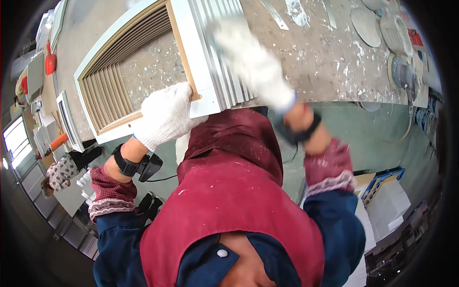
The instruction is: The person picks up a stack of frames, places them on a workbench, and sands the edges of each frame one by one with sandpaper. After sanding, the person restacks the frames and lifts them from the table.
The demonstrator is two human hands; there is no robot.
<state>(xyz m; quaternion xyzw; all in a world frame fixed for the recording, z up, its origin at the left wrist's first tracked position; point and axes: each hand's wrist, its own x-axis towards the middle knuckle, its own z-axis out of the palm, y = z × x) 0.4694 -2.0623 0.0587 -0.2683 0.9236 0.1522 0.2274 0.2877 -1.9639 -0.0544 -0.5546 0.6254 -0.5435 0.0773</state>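
Note:
A stack of pale, white-edged frames point(202, 57) with brown inner edges lies on the paint-spattered worktable point(315, 62). My left hand point(167, 114), in a white knit glove, is closed round the near rail of the stack at its inner corner. My right hand point(251, 60), gloved the same way, is over the right side of the stack, where the frame edges show as parallel strips. Motion smears its fingers. A greyish patch shows at the fingertips, and I cannot make out whether it is a held thing.
A flat metal strip point(275, 14) lies on the far part of the table. At the right are a pale round disc point(366, 27) and a corded, round-based tool point(402, 71). A red scoop-shaped thing point(50, 61) is at the left, and another person point(64, 171) stands beyond.

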